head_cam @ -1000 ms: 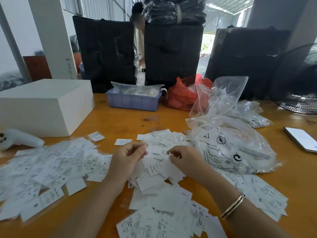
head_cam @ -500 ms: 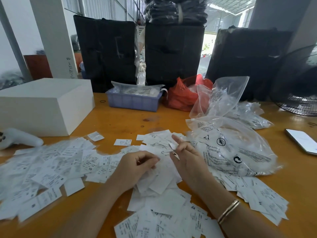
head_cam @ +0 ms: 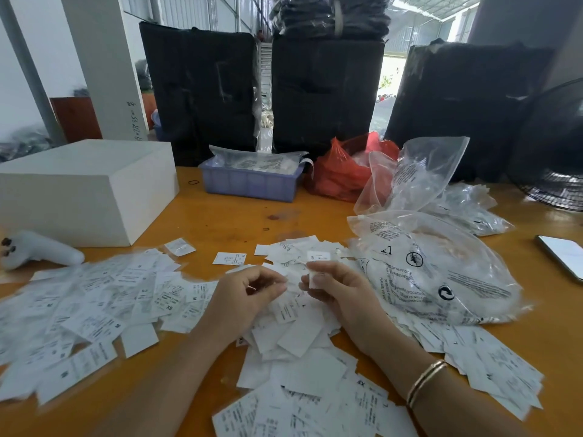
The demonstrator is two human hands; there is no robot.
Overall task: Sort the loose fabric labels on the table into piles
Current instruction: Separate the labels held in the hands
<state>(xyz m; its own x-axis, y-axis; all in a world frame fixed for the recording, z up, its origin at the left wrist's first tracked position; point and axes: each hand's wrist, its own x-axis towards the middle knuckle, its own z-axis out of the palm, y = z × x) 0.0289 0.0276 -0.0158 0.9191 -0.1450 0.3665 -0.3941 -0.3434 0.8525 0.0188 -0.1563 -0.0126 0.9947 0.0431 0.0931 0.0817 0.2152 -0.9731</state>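
The right hand (head_cam: 344,298) is pinching one small white fabric label (head_cam: 316,276); the left hand (head_cam: 243,298), fingers curled, seemingly empty, is hovering alongside. Probably next: reading its size and choosing a pile.

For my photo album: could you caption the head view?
Both hands, left and right, pinch white labels above heaps on an orange table.

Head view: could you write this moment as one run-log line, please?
left hand: curled, grip unclear | right hand: pinches label | labels: heaps left, centre, right on table
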